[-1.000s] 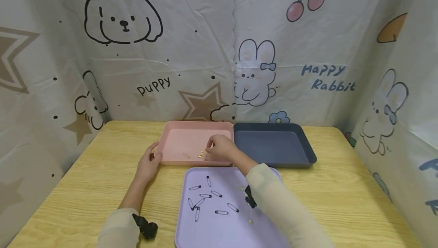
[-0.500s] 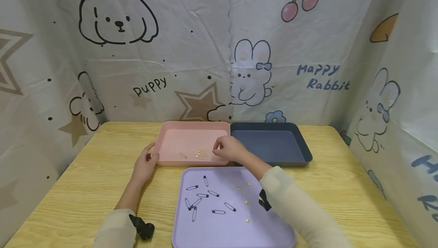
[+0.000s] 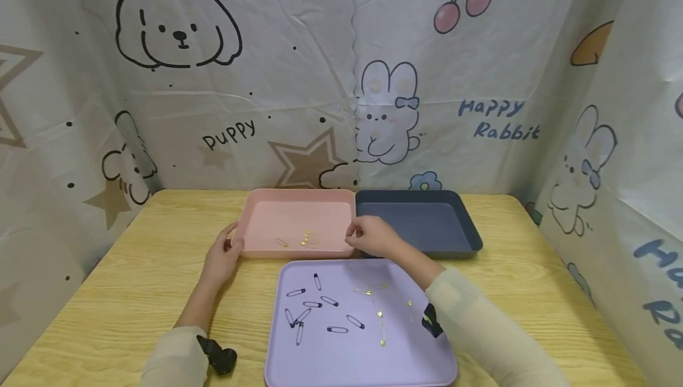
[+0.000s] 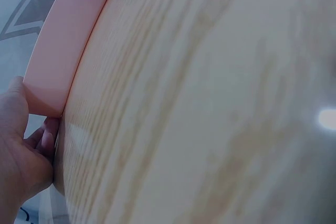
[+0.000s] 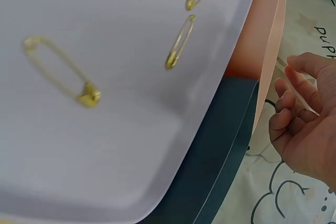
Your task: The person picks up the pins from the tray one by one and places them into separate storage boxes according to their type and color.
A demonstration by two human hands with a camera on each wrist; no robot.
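Pink tray (image 3: 299,209), near the table's (image 3: 133,292) far edge, left of the adjoining navy tray (image 3: 421,221); gold safety pins (image 3: 306,242) near its front edge. Left hand (image 3: 221,259): gripping its front-left corner. Right hand (image 3: 373,237): loosely curled, holding nothing, over the navy tray's front-left corner. Purple tray (image 3: 331,369), in front: more gold pins (image 5: 90,95), right half; black safety pins (image 3: 330,329), left half. Right sleeve (image 3: 469,316) covers its far-right corner.

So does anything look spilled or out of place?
Nothing looks spilled. One gold pin in the pink tray is a bit odd: it lies apart from the other gold pins bunched there.
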